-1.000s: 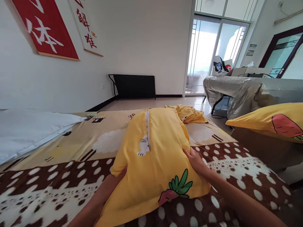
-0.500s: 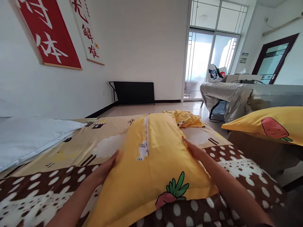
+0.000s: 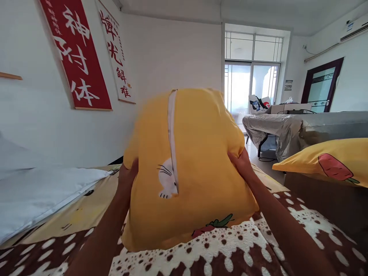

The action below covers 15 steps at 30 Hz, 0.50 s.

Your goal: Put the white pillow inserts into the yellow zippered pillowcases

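Observation:
A yellow pillow with a white animal print, a carrot print and a long pale slit down its face is raised and tilted in front of me. My left hand grips its left side, fingers partly hidden behind the cloth. On the opposite side, my right hand clutches the edge, and the fabric bunches there. Below it lies the bed's brown and white dotted blanket, which the pillow's lower edge appears to touch or nearly touch.
To the left lies a white pillow. Another yellow pillow rests on a brown surface at the right. Behind it stands a table under plastic sheeting, with boxes on top. Hanging scrolls are on the left wall.
The yellow pillow was lying flat with my hands against its sides. Now both hands hold it, and its far end is lifted upward. My view has tilted up.

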Motion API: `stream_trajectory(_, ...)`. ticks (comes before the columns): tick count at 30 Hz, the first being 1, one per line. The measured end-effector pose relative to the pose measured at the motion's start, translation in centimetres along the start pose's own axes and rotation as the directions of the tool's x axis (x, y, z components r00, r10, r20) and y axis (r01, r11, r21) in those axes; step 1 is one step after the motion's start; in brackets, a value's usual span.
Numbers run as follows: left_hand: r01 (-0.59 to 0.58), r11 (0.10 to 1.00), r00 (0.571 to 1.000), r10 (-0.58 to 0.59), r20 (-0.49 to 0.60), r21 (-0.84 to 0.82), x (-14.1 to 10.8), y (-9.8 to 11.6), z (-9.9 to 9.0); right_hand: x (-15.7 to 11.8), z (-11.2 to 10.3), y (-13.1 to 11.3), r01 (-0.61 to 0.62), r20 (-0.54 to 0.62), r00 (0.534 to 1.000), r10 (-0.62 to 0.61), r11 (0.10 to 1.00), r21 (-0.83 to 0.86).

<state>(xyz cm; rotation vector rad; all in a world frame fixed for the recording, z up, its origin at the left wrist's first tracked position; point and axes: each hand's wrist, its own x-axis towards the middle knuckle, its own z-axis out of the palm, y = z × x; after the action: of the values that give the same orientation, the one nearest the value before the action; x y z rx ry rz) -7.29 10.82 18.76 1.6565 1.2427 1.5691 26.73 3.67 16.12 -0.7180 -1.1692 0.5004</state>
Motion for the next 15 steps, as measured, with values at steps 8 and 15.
stream_trajectory(8,-0.272,0.875,0.951,0.308,0.027,-0.400,3.8,8.1,0.1,6.7,1.6,-6.1,0.055,0.047,0.997,-0.061,0.990,0.133)
stream_trajectory(15,-0.328,0.864,0.932,0.362,0.019,-0.381,5.4,17.2,-2.4,11.4,2.4,-14.9,0.340,-0.065,0.938,-0.341,0.940,-0.025)
